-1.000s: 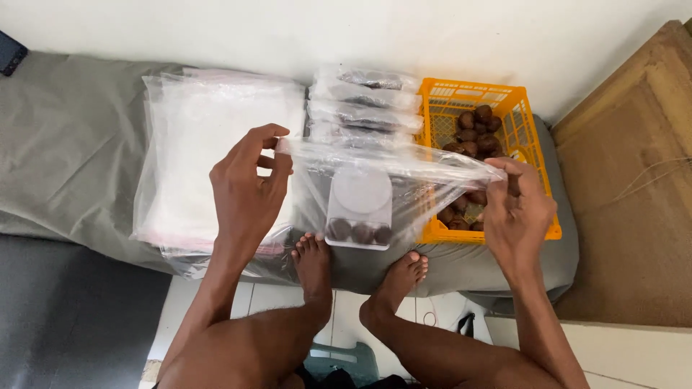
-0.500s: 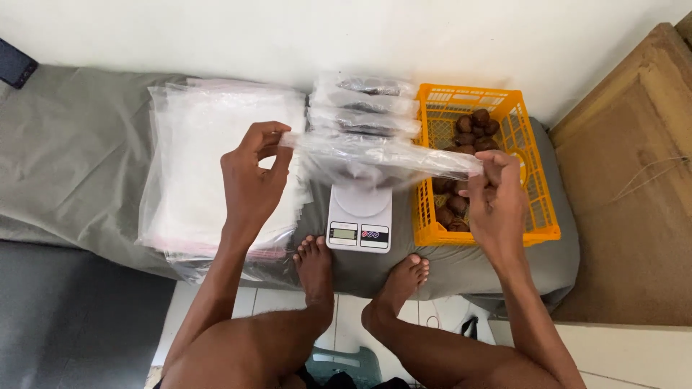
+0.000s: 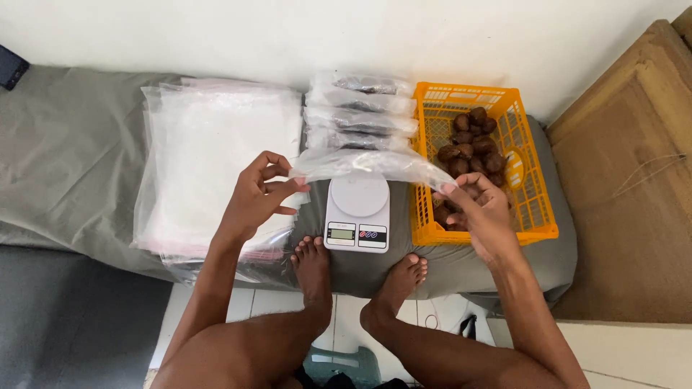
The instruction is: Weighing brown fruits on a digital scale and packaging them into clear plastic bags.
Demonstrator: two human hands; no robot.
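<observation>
- A stack of clear plastic bags (image 3: 216, 158) lies left of centre on the grey cushion (image 3: 65, 144).
- An orange crate (image 3: 537, 194) of brown fruit (image 3: 472, 144) sits at right.
- A clear bag (image 3: 367, 164) stretches left to right over the white scale (image 3: 358, 209).
- Left hand (image 3: 256, 198) pinches its left end; right hand (image 3: 483, 209) pinches the right.
- Filled packets (image 3: 360, 108) lie stacked at upper centre.

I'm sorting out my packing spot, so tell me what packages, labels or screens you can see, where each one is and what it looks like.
Clear plastic bag: stretched between left hand and right hand, above the scale.
Filled bags: row behind the scale, clear with dark contents.
Empty bag stack: left, clear and whitish.
Scale screen: small greyish rectangle on the white scale's front.
</observation>
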